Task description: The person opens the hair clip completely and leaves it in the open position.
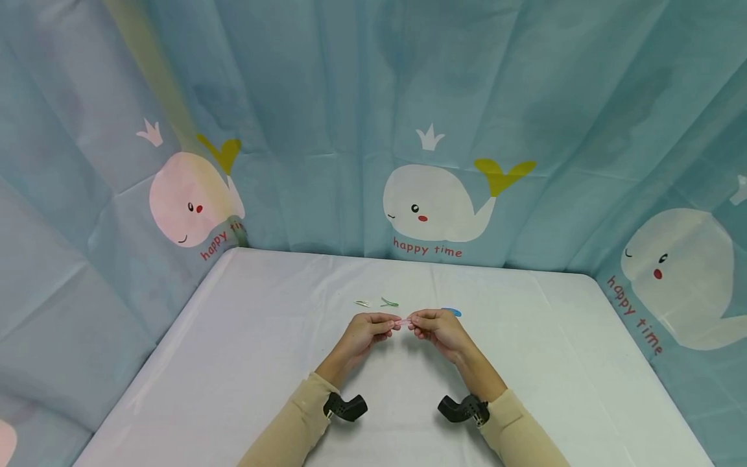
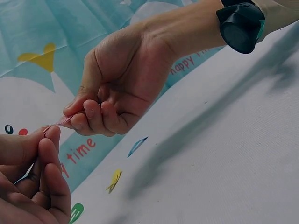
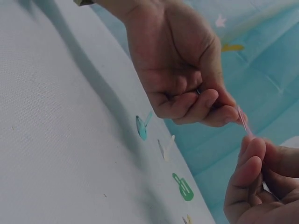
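Between the two hands is a small, thin pink hair clip (image 1: 404, 322), raised above the white table. My left hand (image 1: 366, 329) pinches one end with thumb and fingertips; my right hand (image 1: 441, 329) pinches the opposite end. The right wrist view shows a slim stretch of the pink clip (image 3: 243, 120) between the fingertips, and the ends are covered. Behind the left hand lie a pale clip (image 1: 362, 303) and a green clip (image 1: 389, 302) with its arms spread. A blue clip (image 1: 452, 312) is partly hidden behind the right hand.
The wrist views also show a yellow clip (image 2: 114, 180) and a teal clip (image 3: 143, 127) on the table (image 1: 280, 285). Behind the table hangs a blue curtain (image 1: 327, 194) with whale prints. Black wrist cameras (image 1: 347, 407) sit over the beige sleeves.
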The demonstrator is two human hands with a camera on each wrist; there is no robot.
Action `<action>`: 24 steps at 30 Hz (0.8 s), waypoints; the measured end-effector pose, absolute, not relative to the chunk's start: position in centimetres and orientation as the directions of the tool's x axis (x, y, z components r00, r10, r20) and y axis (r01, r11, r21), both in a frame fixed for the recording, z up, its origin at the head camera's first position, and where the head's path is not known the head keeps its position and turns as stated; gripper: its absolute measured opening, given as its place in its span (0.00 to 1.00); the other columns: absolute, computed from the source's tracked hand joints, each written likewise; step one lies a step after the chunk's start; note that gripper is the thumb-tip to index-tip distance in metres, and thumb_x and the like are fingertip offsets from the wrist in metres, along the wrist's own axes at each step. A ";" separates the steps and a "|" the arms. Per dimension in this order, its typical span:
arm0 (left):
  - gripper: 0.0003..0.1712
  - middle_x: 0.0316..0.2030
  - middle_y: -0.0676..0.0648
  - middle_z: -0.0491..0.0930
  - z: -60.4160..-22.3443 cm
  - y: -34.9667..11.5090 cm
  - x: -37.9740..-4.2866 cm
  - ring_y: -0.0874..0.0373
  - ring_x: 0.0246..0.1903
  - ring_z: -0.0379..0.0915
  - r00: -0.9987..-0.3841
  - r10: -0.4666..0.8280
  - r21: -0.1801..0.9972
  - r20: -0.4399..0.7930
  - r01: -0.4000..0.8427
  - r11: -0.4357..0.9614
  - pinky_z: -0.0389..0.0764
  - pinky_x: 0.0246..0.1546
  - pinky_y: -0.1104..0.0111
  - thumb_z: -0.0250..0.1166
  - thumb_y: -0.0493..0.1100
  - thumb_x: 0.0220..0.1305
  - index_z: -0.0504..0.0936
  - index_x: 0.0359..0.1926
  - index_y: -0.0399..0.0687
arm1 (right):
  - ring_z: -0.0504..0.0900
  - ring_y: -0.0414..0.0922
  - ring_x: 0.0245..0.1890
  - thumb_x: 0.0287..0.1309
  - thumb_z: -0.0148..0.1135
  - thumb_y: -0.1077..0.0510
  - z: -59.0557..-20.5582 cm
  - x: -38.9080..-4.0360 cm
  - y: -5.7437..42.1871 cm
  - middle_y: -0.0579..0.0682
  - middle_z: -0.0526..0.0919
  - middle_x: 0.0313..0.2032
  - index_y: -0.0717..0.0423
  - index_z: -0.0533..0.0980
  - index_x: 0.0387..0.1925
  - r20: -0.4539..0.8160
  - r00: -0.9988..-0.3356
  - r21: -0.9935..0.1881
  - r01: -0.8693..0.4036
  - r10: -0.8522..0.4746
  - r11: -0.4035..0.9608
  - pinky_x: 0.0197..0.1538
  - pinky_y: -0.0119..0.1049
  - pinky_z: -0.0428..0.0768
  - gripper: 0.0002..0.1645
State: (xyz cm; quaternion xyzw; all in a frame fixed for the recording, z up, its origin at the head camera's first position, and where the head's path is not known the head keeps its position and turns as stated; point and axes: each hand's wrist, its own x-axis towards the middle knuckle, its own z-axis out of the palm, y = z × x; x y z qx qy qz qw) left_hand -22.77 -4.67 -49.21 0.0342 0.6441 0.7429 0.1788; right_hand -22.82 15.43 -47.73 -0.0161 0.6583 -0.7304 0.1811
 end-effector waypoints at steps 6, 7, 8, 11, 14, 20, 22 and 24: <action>0.16 0.30 0.55 0.86 -49.1 -4.7 -22.6 0.66 0.29 0.76 -0.940 0.284 0.970 -0.189 -0.224 -0.097 0.77 0.37 0.72 0.62 0.35 0.65 0.81 0.50 0.29 | 0.77 0.36 0.25 0.66 0.56 0.64 -47.4 -22.7 15.1 0.43 0.83 0.26 0.71 0.79 0.42 -0.224 -0.937 -0.966 0.249 -0.267 -0.065 0.32 0.26 0.78 0.11; 0.16 0.29 0.55 0.86 -49.0 -4.7 -22.6 0.66 0.28 0.76 -0.941 0.277 0.969 -0.194 -0.228 -0.097 0.77 0.36 0.72 0.62 0.35 0.65 0.82 0.50 0.29 | 0.77 0.36 0.25 0.66 0.56 0.64 -47.4 -22.7 15.0 0.44 0.83 0.26 0.71 0.79 0.42 -0.228 -0.938 -0.965 0.253 -0.261 -0.065 0.32 0.26 0.78 0.11; 0.16 0.29 0.55 0.85 -49.0 -4.7 -22.6 0.66 0.28 0.75 -0.942 0.270 0.968 -0.198 -0.231 -0.098 0.77 0.36 0.72 0.62 0.36 0.65 0.82 0.50 0.30 | 0.77 0.37 0.25 0.66 0.56 0.64 -47.4 -22.7 15.0 0.44 0.83 0.26 0.71 0.79 0.42 -0.232 -0.938 -0.964 0.257 -0.257 -0.066 0.32 0.26 0.78 0.11; 0.16 0.29 0.55 0.85 -48.9 -4.7 -22.5 0.66 0.27 0.74 -0.944 0.258 0.965 -0.207 -0.240 -0.102 0.76 0.36 0.71 0.63 0.36 0.65 0.82 0.50 0.30 | 0.76 0.37 0.25 0.66 0.57 0.64 -47.3 -22.8 14.9 0.44 0.83 0.26 0.70 0.79 0.42 -0.243 -0.939 -0.962 0.266 -0.244 -0.064 0.32 0.27 0.78 0.11; 0.16 0.29 0.55 0.85 -48.9 -4.7 -22.6 0.66 0.27 0.74 -0.944 0.257 0.965 -0.207 -0.240 -0.103 0.76 0.35 0.72 0.63 0.37 0.65 0.82 0.50 0.31 | 0.76 0.38 0.25 0.66 0.57 0.63 -47.4 -22.9 14.9 0.44 0.83 0.26 0.69 0.79 0.42 -0.244 -0.937 -0.962 0.266 -0.252 -0.059 0.33 0.27 0.78 0.11; 0.15 0.27 0.56 0.84 -49.0 -4.7 -22.6 0.66 0.26 0.74 -0.945 0.257 0.966 -0.204 -0.237 -0.104 0.76 0.34 0.72 0.63 0.37 0.65 0.82 0.49 0.30 | 0.76 0.38 0.25 0.66 0.57 0.63 -47.6 -23.0 15.1 0.44 0.83 0.27 0.68 0.79 0.43 -0.235 -0.933 -0.963 0.262 -0.273 -0.066 0.33 0.27 0.78 0.11; 0.16 0.27 0.56 0.84 -49.0 -4.7 -22.6 0.66 0.26 0.73 -0.944 0.255 0.965 -0.208 -0.241 -0.103 0.75 0.34 0.71 0.63 0.37 0.65 0.82 0.49 0.31 | 0.77 0.38 0.25 0.66 0.57 0.63 -47.6 -23.0 15.1 0.44 0.83 0.27 0.69 0.79 0.43 -0.231 -0.932 -0.964 0.258 -0.279 -0.064 0.33 0.27 0.78 0.11; 0.16 0.27 0.56 0.84 -49.0 -4.7 -22.6 0.66 0.26 0.73 -0.943 0.256 0.964 -0.214 -0.247 -0.103 0.75 0.34 0.71 0.63 0.38 0.65 0.82 0.50 0.31 | 0.77 0.38 0.25 0.66 0.57 0.62 -47.6 -23.0 15.2 0.44 0.83 0.27 0.70 0.78 0.44 -0.228 -0.932 -0.966 0.253 -0.283 -0.055 0.33 0.27 0.78 0.12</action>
